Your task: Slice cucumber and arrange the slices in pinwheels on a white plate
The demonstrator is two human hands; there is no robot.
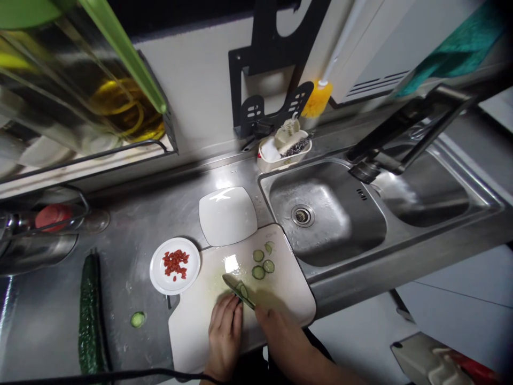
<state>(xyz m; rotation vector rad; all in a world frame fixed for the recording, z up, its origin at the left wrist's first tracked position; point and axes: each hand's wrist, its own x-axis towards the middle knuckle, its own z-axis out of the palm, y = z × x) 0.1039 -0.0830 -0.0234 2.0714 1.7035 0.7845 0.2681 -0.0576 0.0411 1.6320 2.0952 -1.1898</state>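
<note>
A cucumber (90, 315) lies left of a plate (155, 270) of red pieces (175, 262); on a cutting board (192, 326), the left hand (224, 327), fingers together, grip hidden, sits beside a knife (233, 283); cucumber slices (258, 272) lie beyond, the right hand (278, 329) gripping the knife with curled fingers

The steel counter (128, 283) bears a cutting board (290, 291), square plate (227, 222), round plate (156, 267), cucumber (88, 315) and cut slice (137, 320).
</note>
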